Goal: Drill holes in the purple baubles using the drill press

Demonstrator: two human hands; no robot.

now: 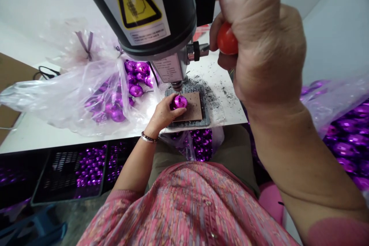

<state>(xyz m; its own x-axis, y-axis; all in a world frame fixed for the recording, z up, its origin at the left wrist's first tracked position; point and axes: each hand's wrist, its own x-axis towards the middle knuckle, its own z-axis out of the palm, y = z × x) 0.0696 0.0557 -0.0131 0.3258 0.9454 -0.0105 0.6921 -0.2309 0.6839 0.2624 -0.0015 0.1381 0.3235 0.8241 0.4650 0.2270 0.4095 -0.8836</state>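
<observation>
White-topped workbench point(37, 138) runs across the view, scattered with dark grit point(209, 92) to the right of a black cylindrical bench drill head point(155, 11), which carries a yellow warning label point(135, 2). Directly below the drill head sits a grey metal plate point(187, 123) topped by a flat brown pad point(193, 106). The person's left hand point(164, 113) curls around a shiny purple bauble point(179, 102), pressing it onto the left part of the pad, just under the drill's tip. The right hand point(259, 42) is closed in a tight fist around a round red knob point(227, 38) on a short steel lever point(198, 50) jutting from the right of the drill head. Left of the drill head, a clear plastic bag point(57, 100) holds more purple baubles point(135, 90). Below the bench's front edge and left of the drill head, a black plastic crate point(69, 196) holds further small purple baubles point(90, 167).
</observation>
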